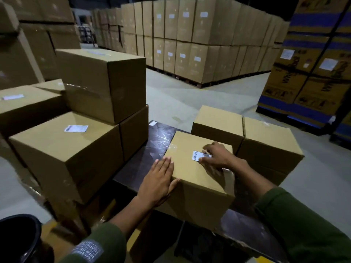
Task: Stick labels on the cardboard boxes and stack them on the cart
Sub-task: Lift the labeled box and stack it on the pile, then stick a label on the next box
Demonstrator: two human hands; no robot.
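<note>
A brown cardboard box (191, 188) sits on a dark table (152, 149) right in front of me. On its top lies a white barcode label (197, 155). My right hand (216, 156) presses flat on the label's right part, fingers spread. My left hand (159, 181) lies flat against the box's left top edge, steadying it. To the left, labelled boxes (62, 152) are stacked, one with a white label (76, 128) on top; what they rest on is hidden.
Two more plain boxes (266, 149) stand behind the near box on the right. Tall walls of cartons (199, 40) fill the background, blue-banded cartons (311, 73) at right. A dark bin (20, 236) is at bottom left. Grey floor (180, 95) lies between.
</note>
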